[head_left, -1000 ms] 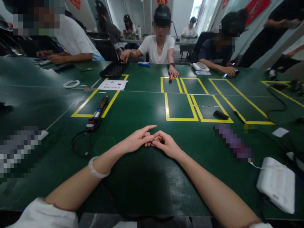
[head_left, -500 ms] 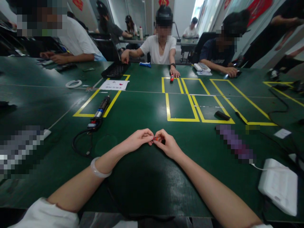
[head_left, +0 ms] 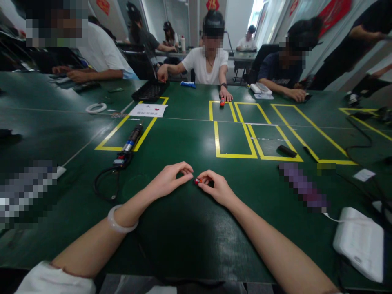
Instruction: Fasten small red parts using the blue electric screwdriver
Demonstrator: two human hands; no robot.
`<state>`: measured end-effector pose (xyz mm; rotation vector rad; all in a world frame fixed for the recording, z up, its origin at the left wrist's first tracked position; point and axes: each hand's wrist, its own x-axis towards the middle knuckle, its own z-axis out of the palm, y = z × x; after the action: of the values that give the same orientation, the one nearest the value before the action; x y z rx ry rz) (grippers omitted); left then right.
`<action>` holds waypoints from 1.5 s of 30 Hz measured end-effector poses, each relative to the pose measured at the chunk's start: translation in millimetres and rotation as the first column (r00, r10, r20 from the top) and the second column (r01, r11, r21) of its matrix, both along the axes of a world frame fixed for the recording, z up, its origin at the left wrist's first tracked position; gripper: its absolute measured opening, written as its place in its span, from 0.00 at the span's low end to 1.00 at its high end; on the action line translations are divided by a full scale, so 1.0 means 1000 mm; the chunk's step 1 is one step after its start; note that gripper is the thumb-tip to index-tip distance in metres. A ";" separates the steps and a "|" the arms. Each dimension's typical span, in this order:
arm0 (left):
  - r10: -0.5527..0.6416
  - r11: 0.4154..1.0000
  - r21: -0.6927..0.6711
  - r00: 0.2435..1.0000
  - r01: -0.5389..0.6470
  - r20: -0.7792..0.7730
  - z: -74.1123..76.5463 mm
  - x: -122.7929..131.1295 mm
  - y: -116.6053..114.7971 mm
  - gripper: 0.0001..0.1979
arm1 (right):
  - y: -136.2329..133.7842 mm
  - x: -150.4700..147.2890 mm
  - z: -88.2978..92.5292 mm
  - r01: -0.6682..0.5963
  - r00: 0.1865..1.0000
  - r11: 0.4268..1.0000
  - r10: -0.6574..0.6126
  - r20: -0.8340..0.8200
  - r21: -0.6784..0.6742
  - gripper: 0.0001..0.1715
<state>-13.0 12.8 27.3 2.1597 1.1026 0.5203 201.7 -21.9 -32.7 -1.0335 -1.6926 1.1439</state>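
Observation:
My right hand (head_left: pixel 215 185) pinches a small red and orange piece (head_left: pixel 197 181) between thumb and fingers, low over the green table. The piece's red end sticks out toward the left; its kind is too small to make out, and the fingers hide the rest. Just to the left, my left hand (head_left: pixel 173 179) holds nothing, its thumb and fingers apart, with the fingertips close to the piece but not on it. A pale bracelet (head_left: pixel 114 220) circles my left wrist.
An electric screwdriver (head_left: pixel 131 139) with a black cable lies left of centre. Beyond it are a white paper (head_left: pixel 149 110) and a black tray (head_left: pixel 150 90). Yellow tape outlines (head_left: pixel 235 155) mark the table. At right sits a white box (head_left: pixel 359 243). Across, a co-worker's hand (head_left: pixel 226 95) touches a red object.
My left hand has let go of the small red and orange piece and drawn back to the left, its fingers opening. The right hand keeps the piece in nearly the same place.

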 end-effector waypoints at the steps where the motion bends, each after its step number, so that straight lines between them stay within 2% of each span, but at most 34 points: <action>1: 0.086 0.992 0.092 0.995 -0.081 -0.055 0.003 -0.011 0.006 0.17 | 0.000 0.000 0.000 -0.001 1.000 1.000 0.001 0.008 -0.004 0.08; 2: 0.200 0.963 0.203 0.973 -0.175 -0.112 0.006 -0.025 0.014 0.19 | 0.000 0.000 0.000 0.000 1.000 1.000 0.001 0.017 -0.006 0.08; 3: 0.328 0.909 0.323 0.931 -0.265 -0.159 0.007 -0.041 0.022 0.21 | 0.000 0.000 -0.001 0.000 1.000 1.000 0.000 0.026 -0.007 0.08; 5: 0.541 0.788 0.486 0.801 -0.377 -0.255 0.005 -0.082 0.038 0.29 | 0.000 0.000 -0.001 0.001 0.999 1.000 -0.001 0.043 0.000 0.08; 6: 0.618 0.748 0.514 0.724 -0.420 -0.306 0.001 -0.104 0.045 0.33 | 0.000 0.000 -0.002 0.000 0.999 1.000 -0.001 0.051 0.005 0.08; 8: 0.680 0.725 0.493 0.617 -0.481 -0.397 -0.009 -0.146 0.057 0.40 | 0.000 -0.001 -0.002 -0.002 0.998 1.000 0.001 0.060 0.015 0.08; 9: 0.682 0.729 0.462 0.592 -0.504 -0.430 -0.015 -0.164 0.062 0.41 | 0.000 -0.001 -0.002 -0.003 0.998 1.000 0.002 0.062 0.017 0.08; 11: 0.648 0.760 0.371 0.577 -0.533 -0.497 -0.024 -0.188 0.067 0.39 | 0.000 -0.001 -0.001 0.001 0.998 1.000 -0.002 0.065 0.018 0.08; 13: 0.621 0.779 0.327 0.586 -0.535 -0.521 -0.028 -0.196 0.068 0.36 | 0.000 -0.002 -0.001 0.007 0.998 1.000 -0.008 0.067 0.017 0.08; 16: 0.638 0.768 0.358 0.583 -0.532 -0.503 -0.025 -0.185 0.065 0.34 | 0.000 -0.002 0.000 0.006 0.997 1.000 -0.007 0.073 0.018 0.08; 22: 0.665 0.744 0.376 0.562 -0.552 -0.492 -0.018 -0.135 0.049 0.32 | 0.000 -0.003 0.001 0.007 0.997 1.000 -0.008 0.073 0.009 0.08; 27: 0.583 0.812 0.373 0.665 -0.450 -0.467 -0.020 -0.090 0.030 0.36 | 0.000 -0.004 -0.001 0.011 0.998 1.000 -0.012 0.070 0.016 0.07; 33: 0.452 0.872 0.398 0.782 -0.286 -0.429 -0.023 -0.028 0.003 0.33 | 0.001 -0.003 -0.004 0.020 0.999 0.998 -0.022 0.042 0.054 0.09; 36: 0.381 0.899 0.373 0.830 -0.229 -0.408 -0.024 -0.003 -0.008 0.31 | 0.002 -0.001 -0.005 0.042 0.996 0.993 -0.051 0.079 0.112 0.06; 40: 0.297 0.923 0.345 0.885 -0.170 -0.359 -0.028 0.019 -0.018 0.31 | 0.003 0.001 -0.006 0.057 0.988 0.980 -0.083 0.134 0.189 0.05; 45: 0.248 0.933 0.337 0.908 -0.130 -0.337 -0.031 0.028 -0.023 0.32 | 0.003 0.004 -0.004 0.049 0.972 0.973 -0.098 0.213 0.227 0.06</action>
<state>14.5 -9.9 -4.2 2.5080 1.5417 0.3920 205.3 -19.2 -36.5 -1.1052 -1.8908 0.7936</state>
